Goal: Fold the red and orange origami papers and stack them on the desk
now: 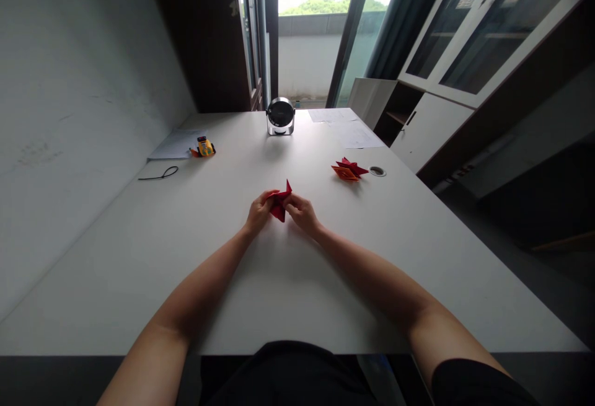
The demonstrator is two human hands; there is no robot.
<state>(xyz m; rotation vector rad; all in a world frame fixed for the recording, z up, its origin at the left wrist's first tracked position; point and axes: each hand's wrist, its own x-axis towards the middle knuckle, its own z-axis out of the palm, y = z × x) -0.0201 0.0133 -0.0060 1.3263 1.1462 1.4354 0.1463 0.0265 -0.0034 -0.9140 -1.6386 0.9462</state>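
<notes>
Both my hands are out over the middle of the white table [186, 251], pinching a folded red paper piece [281, 203] between them. My left hand [258, 211] grips its left side with fingers curled in close, and my right hand [301, 212] clamps the right side, thumb on top. I hold it just above the tabletop, forearms stretched out, so the folds stay tight and both sides are braced. The piece is deep red and small, with crisp creases: one sharp point sticks up between my hands and another angles down toward me. Well off to my right lie finished folded paper shapes [349, 170], red and orange, just beside a round cable hole [377, 171]. A small desk fan [281, 116] sits at the far edge, a yellow toy [204, 147] far left.
</notes>
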